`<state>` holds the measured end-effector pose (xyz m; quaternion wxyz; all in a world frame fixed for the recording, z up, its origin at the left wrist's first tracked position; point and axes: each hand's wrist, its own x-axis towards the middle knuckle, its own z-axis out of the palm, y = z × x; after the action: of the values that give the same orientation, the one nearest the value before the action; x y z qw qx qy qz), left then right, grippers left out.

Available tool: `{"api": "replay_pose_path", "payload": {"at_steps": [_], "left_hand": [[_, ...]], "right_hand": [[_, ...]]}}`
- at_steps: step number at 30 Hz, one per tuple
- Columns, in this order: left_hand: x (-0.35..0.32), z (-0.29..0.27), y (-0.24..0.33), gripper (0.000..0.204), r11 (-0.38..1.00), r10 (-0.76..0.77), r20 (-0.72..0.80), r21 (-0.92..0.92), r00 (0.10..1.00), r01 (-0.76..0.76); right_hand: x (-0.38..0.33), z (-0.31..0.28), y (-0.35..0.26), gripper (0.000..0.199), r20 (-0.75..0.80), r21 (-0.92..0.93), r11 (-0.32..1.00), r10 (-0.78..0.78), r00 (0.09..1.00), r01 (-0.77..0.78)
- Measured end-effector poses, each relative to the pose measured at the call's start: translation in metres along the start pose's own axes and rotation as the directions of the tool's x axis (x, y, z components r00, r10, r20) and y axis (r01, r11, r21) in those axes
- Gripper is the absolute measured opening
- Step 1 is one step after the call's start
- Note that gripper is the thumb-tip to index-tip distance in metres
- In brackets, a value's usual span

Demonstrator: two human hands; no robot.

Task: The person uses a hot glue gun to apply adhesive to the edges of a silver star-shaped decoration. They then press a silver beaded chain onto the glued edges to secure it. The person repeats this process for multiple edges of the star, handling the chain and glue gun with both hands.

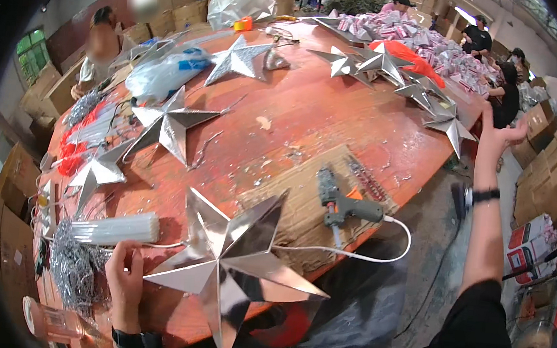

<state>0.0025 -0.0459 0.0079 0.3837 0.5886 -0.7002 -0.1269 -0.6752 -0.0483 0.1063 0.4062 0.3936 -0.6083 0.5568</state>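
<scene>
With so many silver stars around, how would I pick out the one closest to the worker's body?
Start with the big reddish table and come to its near edge. There, right of the left hand and left of the glue gun, is a five-pointed star. Unlike the other stars, farther back, it looks largest, with pinkish, mirror-like reflections.

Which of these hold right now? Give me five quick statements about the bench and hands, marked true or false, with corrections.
1. The glue gun lies on a cardboard piece. True.
2. The right hand grips the glue gun. False: it is raised, apart from the gun.
3. The left hand is at the left tip of the large star. True.
4. The clear sticks lie right of the large star. False: they lie left of it.
5. A white cord runs from the glue gun. True.
</scene>
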Motion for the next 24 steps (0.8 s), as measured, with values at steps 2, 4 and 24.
{"api": "replay_pose_path", "payload": {"at_steps": [2, 4, 24], "left_hand": [[0.001, 0.002, -0.007, 0.006, 0.999, -0.047, 0.0, -0.027, 0.999, 0.047], [0.006, 0.011, -0.008, 0.007, 0.999, -0.029, 0.021, -0.03, 0.999, 0.03], [0.006, 0.013, -0.029, 0.01, 0.957, -0.148, 0.082, -0.239, 0.986, 0.163]], "right_hand": [[0.013, 0.009, 0.039, 0.09, -0.066, -0.047, 0.978, 0.199, 0.978, -0.202], [0.011, 0.031, 0.115, 0.082, 0.082, -0.145, 0.966, 0.226, 0.971, -0.213], [-0.057, 0.094, 0.193, 0.06, 0.204, -0.354, 0.754, 0.639, 0.741, -0.553]]}}
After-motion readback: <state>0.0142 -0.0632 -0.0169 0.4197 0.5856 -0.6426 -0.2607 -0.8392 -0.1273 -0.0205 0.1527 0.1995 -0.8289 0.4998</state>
